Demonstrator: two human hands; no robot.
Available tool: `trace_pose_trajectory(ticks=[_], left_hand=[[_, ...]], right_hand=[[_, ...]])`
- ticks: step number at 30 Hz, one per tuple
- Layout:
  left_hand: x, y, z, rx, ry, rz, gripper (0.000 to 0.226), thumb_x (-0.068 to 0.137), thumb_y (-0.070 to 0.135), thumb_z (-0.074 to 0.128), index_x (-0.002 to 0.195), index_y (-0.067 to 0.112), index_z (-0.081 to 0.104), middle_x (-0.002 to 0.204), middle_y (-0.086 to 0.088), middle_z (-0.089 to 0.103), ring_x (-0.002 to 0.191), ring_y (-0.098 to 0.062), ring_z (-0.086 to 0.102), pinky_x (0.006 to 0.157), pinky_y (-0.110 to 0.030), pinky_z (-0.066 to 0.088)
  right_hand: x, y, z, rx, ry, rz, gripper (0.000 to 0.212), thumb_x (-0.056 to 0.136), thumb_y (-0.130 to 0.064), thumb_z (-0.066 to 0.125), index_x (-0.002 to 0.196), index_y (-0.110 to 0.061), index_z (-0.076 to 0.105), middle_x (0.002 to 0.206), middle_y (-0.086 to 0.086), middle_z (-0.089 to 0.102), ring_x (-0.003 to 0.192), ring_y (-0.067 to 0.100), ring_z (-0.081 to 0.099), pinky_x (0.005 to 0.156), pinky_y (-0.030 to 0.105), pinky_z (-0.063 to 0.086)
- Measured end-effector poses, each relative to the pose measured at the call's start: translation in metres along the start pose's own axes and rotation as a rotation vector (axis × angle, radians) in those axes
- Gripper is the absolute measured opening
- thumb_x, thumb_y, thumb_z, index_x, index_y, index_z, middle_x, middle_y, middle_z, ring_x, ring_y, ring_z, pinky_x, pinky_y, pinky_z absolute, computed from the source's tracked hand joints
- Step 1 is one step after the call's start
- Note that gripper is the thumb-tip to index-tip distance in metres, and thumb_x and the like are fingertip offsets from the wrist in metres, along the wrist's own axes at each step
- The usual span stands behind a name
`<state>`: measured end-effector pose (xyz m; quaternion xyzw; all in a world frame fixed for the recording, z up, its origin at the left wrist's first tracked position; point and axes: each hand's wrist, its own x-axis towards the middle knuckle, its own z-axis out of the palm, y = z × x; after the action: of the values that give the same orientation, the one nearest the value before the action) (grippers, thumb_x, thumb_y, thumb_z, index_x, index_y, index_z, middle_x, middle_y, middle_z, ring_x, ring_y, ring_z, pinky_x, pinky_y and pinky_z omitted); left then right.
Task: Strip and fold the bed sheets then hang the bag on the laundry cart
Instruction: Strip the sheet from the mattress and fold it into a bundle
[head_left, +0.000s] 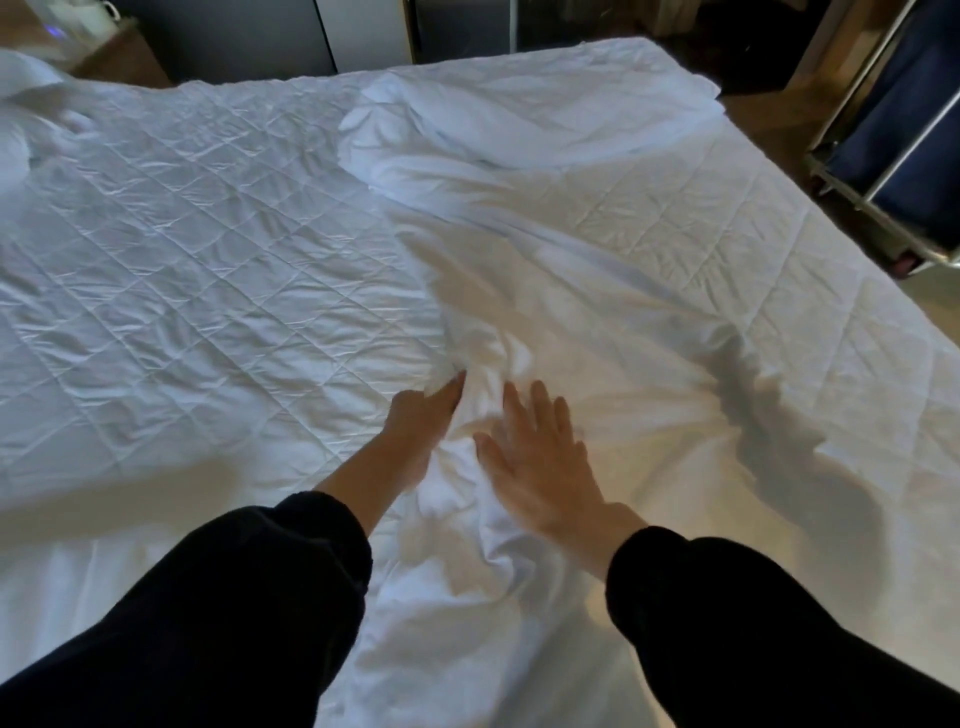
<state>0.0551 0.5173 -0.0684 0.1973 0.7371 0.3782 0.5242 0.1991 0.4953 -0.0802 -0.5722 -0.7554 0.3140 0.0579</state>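
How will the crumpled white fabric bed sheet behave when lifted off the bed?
Probably floppy: the crumpled white fabric bed sheet bunches into soft folds where the left hand grips it. Likely light but bulky; it trails across the quilted white mattress cover. May slide easily under the flat right hand.

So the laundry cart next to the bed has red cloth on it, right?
No, the cloth on the laundry cart is dark blue, not red. The head view shows it next to the bed, at the right edge.
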Motion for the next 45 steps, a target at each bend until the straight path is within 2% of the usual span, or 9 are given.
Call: trace_pose_trajectory(ticks=[2,6,14,21,26,29,37,41,45], left_hand=[[-0.003,0.006,-0.008,0.113,0.275,0.221,0.033,0.077,0.033,0.075,0.085,0.002,0.067,0.077,-0.01,0.067,0.075,-0.026,0.065,0.06,-0.028,0.049],[-0.007,-0.003,-0.047,0.317,0.603,0.34,0.034,0.088,0.025,0.059,0.102,-0.006,0.062,0.094,-0.018,0.065,0.085,-0.032,0.059,0.067,-0.032,0.04],[-0.038,-0.055,-0.014,0.929,0.371,0.308,0.084,0.086,0.045,0.057,0.15,0.022,0.006,0.145,-0.016,0.025,0.128,-0.036,0.036,0.101,-0.049,0.034],[-0.036,-0.065,-0.041,0.903,0.512,0.331,0.039,0.097,0.025,0.047,0.131,0.01,0.033,0.112,-0.022,0.059,0.101,-0.042,0.058,0.08,-0.045,0.044],[-0.054,-0.08,-0.021,1.15,0.529,0.374,0.062,0.092,0.033,0.053,0.143,0.011,0.028,0.137,-0.024,0.037,0.126,-0.039,0.038,0.105,-0.046,0.028],[-0.085,-0.089,-0.003,1.226,0.383,0.469,0.06,0.095,0.041,0.044,0.148,0.018,0.028,0.156,-0.019,0.012,0.145,-0.035,0.007,0.116,-0.046,0.003],[-0.233,-0.04,0.059,0.531,0.106,0.739,0.037,0.096,0.019,0.053,0.132,0.022,0.052,0.133,0.006,0.053,0.119,-0.007,0.049,0.094,-0.021,0.038],[-0.324,-0.002,0.083,0.129,0.03,0.636,0.029,0.095,0.009,0.055,0.118,0.025,0.061,0.114,0.006,0.067,0.101,-0.002,0.061,0.083,-0.013,0.045],[-0.42,0.027,0.085,-0.069,-0.131,0.487,0.024,0.095,0.006,0.052,0.112,0.019,0.062,0.104,-0.002,0.069,0.096,-0.018,0.066,0.083,-0.028,0.047]], right_hand=[[0.002,-0.007,0.002,-0.024,-0.045,0.021,0.063,0.097,-0.057,0.022,0.15,-0.035,-0.005,0.159,0.003,-0.015,0.145,0.031,-0.014,0.113,0.062,0.004],[0.004,-0.002,0.01,-0.157,-0.206,0.094,0.066,0.094,-0.065,0.016,0.15,-0.037,-0.002,0.16,0.002,-0.013,0.144,0.034,-0.016,0.108,0.068,-0.001],[-0.033,0.032,0.02,-0.38,-0.16,-0.059,0.066,0.093,-0.063,0.006,0.151,-0.032,0.001,0.16,0.003,-0.01,0.147,0.026,-0.012,0.112,0.062,-0.003],[-0.066,0.076,0.009,-0.54,-0.108,-0.044,0.066,0.098,-0.054,0.014,0.151,-0.024,-0.011,0.158,0.009,-0.019,0.146,0.032,-0.012,0.114,0.057,-0.001],[-0.106,0.082,0.006,-0.424,-0.074,0.023,0.073,0.084,-0.05,0.019,0.147,-0.016,0.033,0.153,0.022,0.026,0.139,0.039,0.03,0.108,0.055,0.028],[-0.128,0.092,-0.006,-0.308,-0.157,0.009,0.075,0.085,-0.054,0.014,0.152,-0.021,0.015,0.16,0.013,-0.001,0.147,0.028,0.006,0.116,0.043,0.015],[-0.228,0.063,-0.115,0.27,0.038,0.074,0.053,0.098,-0.029,0.047,0.147,-0.018,0.031,0.152,-0.001,0.035,0.138,0.013,0.034,0.111,0.02,0.021],[-0.301,0.042,-0.177,0.52,0.151,0.155,0.046,0.097,-0.026,0.051,0.141,-0.018,0.043,0.145,-0.002,0.045,0.131,0.011,0.043,0.109,0.024,0.032],[-0.384,0.017,-0.229,0.751,0.242,0.317,0.04,0.096,-0.02,0.052,0.136,-0.018,0.048,0.132,0.003,0.055,0.114,0.011,0.052,0.093,0.019,0.036]])
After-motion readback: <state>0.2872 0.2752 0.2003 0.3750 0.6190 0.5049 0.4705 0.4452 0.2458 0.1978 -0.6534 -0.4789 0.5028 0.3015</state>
